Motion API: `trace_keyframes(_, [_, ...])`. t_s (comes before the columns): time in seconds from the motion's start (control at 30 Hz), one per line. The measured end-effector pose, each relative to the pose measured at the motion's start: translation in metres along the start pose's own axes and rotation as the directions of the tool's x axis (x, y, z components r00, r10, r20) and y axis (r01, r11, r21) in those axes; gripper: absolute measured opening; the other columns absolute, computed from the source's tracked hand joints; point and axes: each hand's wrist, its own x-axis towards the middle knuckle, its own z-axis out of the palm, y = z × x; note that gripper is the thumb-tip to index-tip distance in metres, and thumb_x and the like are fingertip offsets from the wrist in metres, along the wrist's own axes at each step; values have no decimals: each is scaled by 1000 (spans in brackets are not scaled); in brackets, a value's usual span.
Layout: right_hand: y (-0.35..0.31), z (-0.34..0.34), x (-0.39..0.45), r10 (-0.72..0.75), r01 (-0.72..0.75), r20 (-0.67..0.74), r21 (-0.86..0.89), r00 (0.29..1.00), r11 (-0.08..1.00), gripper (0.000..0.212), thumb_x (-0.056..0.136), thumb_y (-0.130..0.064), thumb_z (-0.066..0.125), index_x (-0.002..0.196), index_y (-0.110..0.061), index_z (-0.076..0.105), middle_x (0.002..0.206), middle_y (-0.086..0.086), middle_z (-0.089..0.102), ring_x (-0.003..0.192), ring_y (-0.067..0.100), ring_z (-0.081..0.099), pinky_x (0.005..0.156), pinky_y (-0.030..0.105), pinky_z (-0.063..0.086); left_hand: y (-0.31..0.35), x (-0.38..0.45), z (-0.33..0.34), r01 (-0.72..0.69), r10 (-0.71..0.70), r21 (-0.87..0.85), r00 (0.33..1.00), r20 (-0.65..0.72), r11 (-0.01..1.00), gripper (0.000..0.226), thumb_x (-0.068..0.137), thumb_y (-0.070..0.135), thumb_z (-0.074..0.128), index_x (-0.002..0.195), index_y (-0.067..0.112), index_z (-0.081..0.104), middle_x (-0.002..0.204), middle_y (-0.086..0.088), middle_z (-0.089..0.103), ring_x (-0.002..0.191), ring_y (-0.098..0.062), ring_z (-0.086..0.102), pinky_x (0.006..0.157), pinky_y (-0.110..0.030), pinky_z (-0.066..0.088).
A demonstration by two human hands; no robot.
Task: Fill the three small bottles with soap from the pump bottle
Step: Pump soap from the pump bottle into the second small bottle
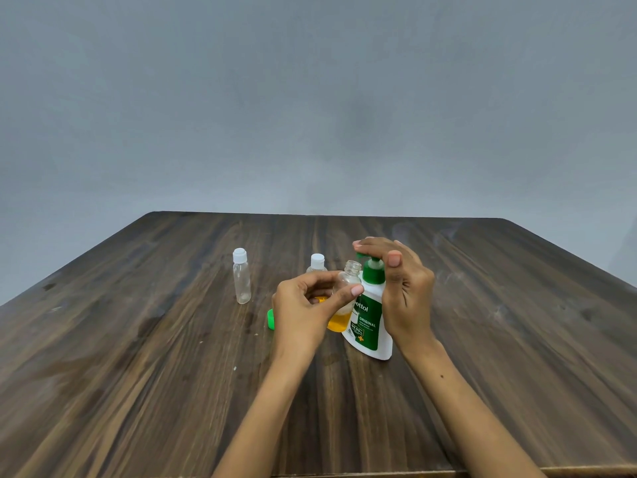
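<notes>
So the left hand (303,315) is curled around an uncapped small bottle (346,288), thumb and fingers pinching its clear body, holding it upright with the open neck pointing up and tucked right beside the pump nozzle. There's yellow-orange soap sitting in the lower part of it, the top half looks clear. The right hand (396,288) is draped over the pump bottle (370,319), fingers laid flat across the green pump head (374,269) and the thumb pointing up on the near side, so it's pressing on it rather than gripping round. The pump bottle stands upright on the table (138,374), about the middle, white with a green label, spout facing left toward the small bottle's mouth. Two more small bottles are on the table with white caps on: a tall slim one (241,281) well off to the left, standing upright and looking empty, and a second capped one (317,263) just behind the left hand, mostly hidden. A green cap (271,319) lies on the table just left of the left hand.
</notes>
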Motion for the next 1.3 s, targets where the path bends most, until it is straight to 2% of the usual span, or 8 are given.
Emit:
trace_keyframes(0.13, [2, -1, -3, -9, 9, 5, -16, 1000, 1000, 66, 104, -47, 22, 96, -7, 73, 104, -1, 72, 102, 15, 66, 94, 53, 45, 1, 0, 1, -3, 3, -16, 1000, 10, 1000, 23, 62, 27, 86, 79, 33, 72, 83, 5, 76, 83, -11, 72, 76, -22, 58])
trace_keyframes(0.23, [5, 0, -5, -8, 9, 7, -16, 1000, 1000, 63, 105, -46, 22, 95, -9, 73, 101, -4, 71, 100, 13, 66, 93, 54, 45, 0, -1, 4, 3, -3, -16, 1000, 12, 1000, 29, 56, 36, 83, 82, 29, 73, 83, 4, 76, 83, -11, 72, 78, -26, 59])
trace_keyframes(0.57, [1, 1, -2, -38, 38, -14, -26, 999, 999, 65, 104, -46, 22, 95, -7, 73, 104, -2, 71, 103, 15, 66, 95, 49, 45, -3, 1, 3, -4, 4, -14, 1000, 21, 1000, 31, 55, 40, 82, 82, 29, 74, 84, 3, 77, 85, -12, 73, 85, -39, 59])
trace_keyframes(0.7, [5, 2, -6, -32, 32, -27, -17, 999, 999, 64, 105, -45, 23, 92, -7, 73, 99, -3, 71, 99, 14, 67, 91, 53, 46, -6, 1, 3, 6, -6, 2, 1000, 17, 1000, 30, 57, 38, 83, 83, 29, 74, 83, 6, 77, 83, -8, 72, 86, -40, 58])
trace_keyframes(0.8, [5, 3, -6, -27, 28, -31, 2, 999, 1000, 64, 105, -45, 23, 92, -7, 73, 99, -2, 71, 98, 15, 67, 89, 55, 47, -8, 1, 4, 15, -15, 19, 1000, 22, 1000, 25, 63, 30, 86, 86, 28, 74, 83, 8, 77, 82, -8, 72, 86, -41, 58])
trace_keyframes(0.9, [3, 2, -2, -38, 38, -22, -16, 999, 999, 66, 105, -46, 22, 94, -5, 73, 102, -1, 71, 100, 15, 67, 89, 53, 47, -7, -1, 3, 26, -26, 14, 999, 22, 1000, 29, 60, 35, 84, 86, 26, 75, 83, 7, 77, 82, -9, 72, 86, -42, 58])
trace_keyframes(1.03, [1, 2, 0, -43, 43, -11, -34, 999, 999, 67, 104, -48, 22, 94, -6, 73, 103, 0, 72, 102, 15, 66, 93, 50, 46, -6, 1, 1, 17, -17, 8, 1000, 9, 1000, 23, 64, 27, 87, 82, 31, 74, 82, 6, 77, 84, -13, 72, 85, -42, 58])
trace_keyframes(1.3, [3, 0, -4, -22, 22, -3, -29, 1000, 999, 66, 104, -46, 22, 94, -7, 73, 102, -2, 72, 101, 13, 66, 94, 51, 45, -3, 1, 4, 8, -8, -17, 1000, 12, 1000, 31, 54, 40, 82, 82, 29, 74, 83, 3, 77, 85, -15, 72, 84, -39, 59])
